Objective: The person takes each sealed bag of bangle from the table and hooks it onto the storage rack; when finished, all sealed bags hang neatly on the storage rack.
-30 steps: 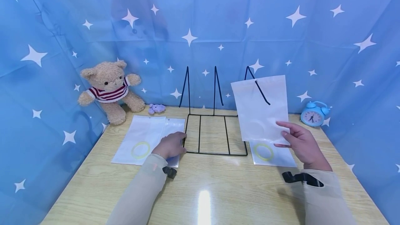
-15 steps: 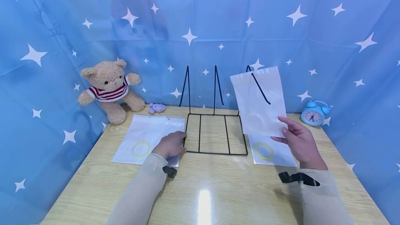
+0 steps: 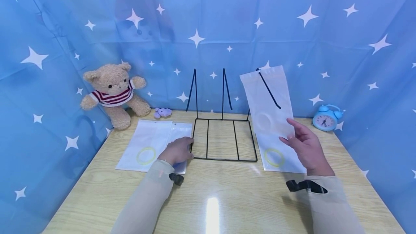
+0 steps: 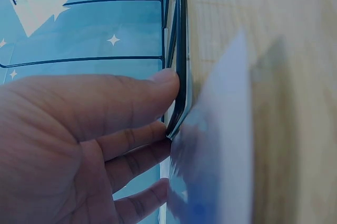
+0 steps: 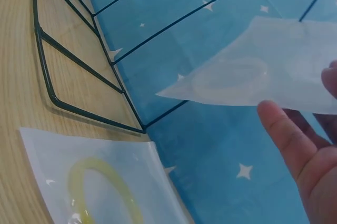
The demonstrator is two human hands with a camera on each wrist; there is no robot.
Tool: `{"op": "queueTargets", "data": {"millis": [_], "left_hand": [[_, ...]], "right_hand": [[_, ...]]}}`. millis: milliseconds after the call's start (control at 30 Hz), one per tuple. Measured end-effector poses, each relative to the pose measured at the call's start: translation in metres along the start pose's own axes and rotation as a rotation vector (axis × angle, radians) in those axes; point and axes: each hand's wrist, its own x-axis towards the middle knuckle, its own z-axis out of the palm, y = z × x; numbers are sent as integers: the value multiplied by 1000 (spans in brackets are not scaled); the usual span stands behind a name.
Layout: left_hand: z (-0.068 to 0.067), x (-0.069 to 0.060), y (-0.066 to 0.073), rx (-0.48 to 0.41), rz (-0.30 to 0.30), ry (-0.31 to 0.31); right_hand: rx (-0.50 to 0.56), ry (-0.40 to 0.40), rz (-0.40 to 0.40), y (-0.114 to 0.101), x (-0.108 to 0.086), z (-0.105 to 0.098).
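Observation:
My left hand [image 3: 177,151] grips the left side bar of a black wire rack [image 3: 232,160]; in the left wrist view its thumb [image 4: 158,89] lies against the wire. On the rack's right hook hangs a white plastic pouch [image 3: 271,100], with a faint ring shape showing through it. My right hand [image 3: 305,145] is at this pouch's lower right edge, its fingers spread; in the right wrist view a fingertip [image 5: 271,110] touches the pouch's edge. Beneath lies another pouch [image 3: 286,158] with a yellow ring inside.
White pouches [image 3: 146,140], one with a yellow ring visible, lie left of the rack, partly under my left hand. A teddy bear [image 3: 113,93], a small purple toy [image 3: 162,112] and a blue alarm clock [image 3: 326,118] stand along the back. A starry blue curtain hangs behind.
The hanging pouch has slid up and back along the right hook. My right hand has moved slightly left and away from me with it. The left hand has stayed on the rack.

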Motion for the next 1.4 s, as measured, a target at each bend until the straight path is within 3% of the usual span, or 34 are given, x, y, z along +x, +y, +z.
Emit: {"op": "queueTargets", "data": {"millis": [100, 333, 467, 933, 1400], "left_hand": [[0, 0, 0, -2, 1, 0], [0, -2, 0, 3, 7, -1], [0, -1, -1, 2, 7, 0], [-1, -1, -1, 6, 16, -1], [1, 1, -3, 12, 13, 1]], "right_hand": [[-29, -10, 10, 1, 2, 1], [-234, -1, 33, 6, 4, 1], [-287, -8, 55, 6, 4, 1], [-310, -54, 115, 5, 7, 0], [-271, -68, 126, 7, 8, -2]]}}
